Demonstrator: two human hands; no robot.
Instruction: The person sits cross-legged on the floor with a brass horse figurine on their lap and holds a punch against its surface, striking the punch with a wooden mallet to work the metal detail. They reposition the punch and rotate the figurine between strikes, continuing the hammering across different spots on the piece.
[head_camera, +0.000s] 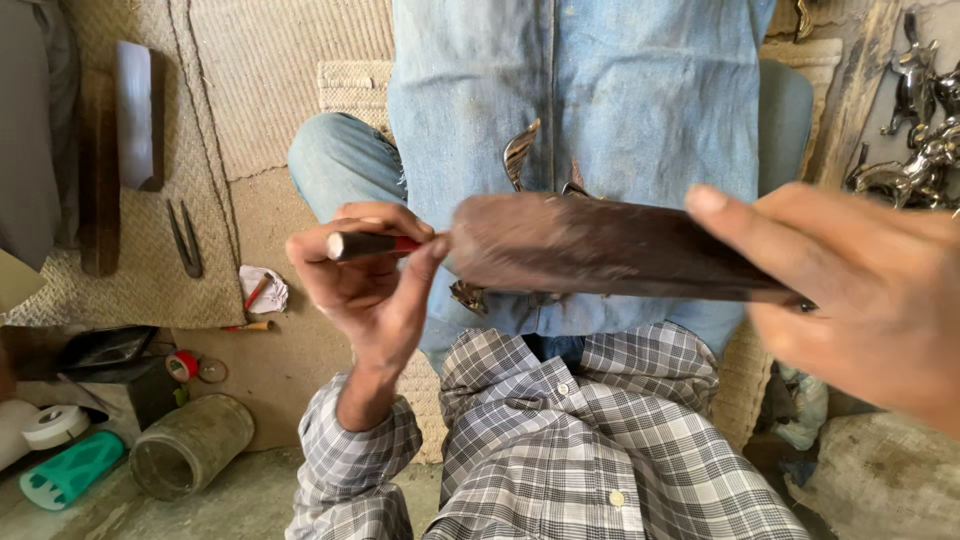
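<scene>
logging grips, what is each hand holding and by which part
Left hand grips the file by its red-and-black handle; right hand pinches its far tip.

— What's that long thing across the lap?
— A broad, dark, worn file (600, 250), lying level, blurred, with a red-and-black handle (372, 244) at one end.
— And beneath it?
— A curved, shiny metal piece (519, 155), mostly hidden.
</scene>
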